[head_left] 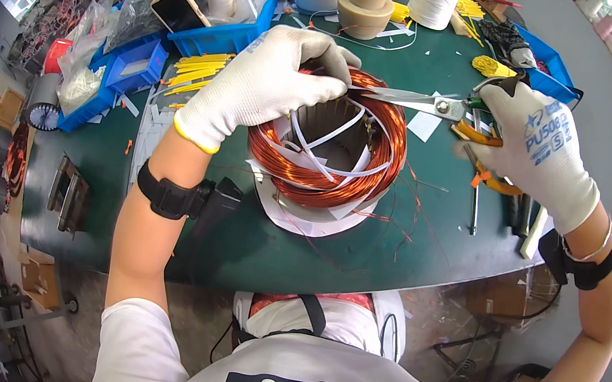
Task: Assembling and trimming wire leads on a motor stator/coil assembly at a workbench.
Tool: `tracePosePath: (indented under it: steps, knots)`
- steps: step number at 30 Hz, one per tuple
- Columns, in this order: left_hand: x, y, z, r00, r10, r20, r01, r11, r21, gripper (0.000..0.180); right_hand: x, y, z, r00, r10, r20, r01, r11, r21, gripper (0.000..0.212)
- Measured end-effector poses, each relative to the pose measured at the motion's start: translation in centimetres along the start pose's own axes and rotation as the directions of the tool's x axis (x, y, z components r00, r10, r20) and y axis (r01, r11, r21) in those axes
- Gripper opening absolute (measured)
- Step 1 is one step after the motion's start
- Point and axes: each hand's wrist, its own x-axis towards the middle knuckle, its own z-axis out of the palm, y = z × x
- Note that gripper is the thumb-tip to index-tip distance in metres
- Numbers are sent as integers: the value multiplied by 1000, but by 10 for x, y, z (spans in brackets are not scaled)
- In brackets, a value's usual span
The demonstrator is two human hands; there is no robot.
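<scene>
Presently, the left hand [276, 78] is making a narrow pinch; I cannot tell whether it is gripping anything. The copper coil [387, 144] is sitting just below and right of it, over the desk [426, 242]. Scissors [441, 107] are pointing left across the coil's upper edge; the right hand [542, 140] is holding them.

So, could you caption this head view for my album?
Gloved right hand holds scissors toward the left hand, over a copper-coloured wire coil.
</scene>
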Motion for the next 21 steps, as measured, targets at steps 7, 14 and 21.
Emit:
tracePosePath:
  steps: [7,14,21]
  knots:
    - [-1,4,3,1000,-2,-3,2,1000,0,11,-41,-22,13,987,158,-23,-149,963,223,56]
    - [-1,0,-1,1000,2,-28,-2,1000,-20,11,-25,-16,10,990,142,13,-142,975,169,55]
    - [1,3,1,999,-37,-20,36,998,-48,12,-10,-5,5,996,86,-2,-86,996,32,55]
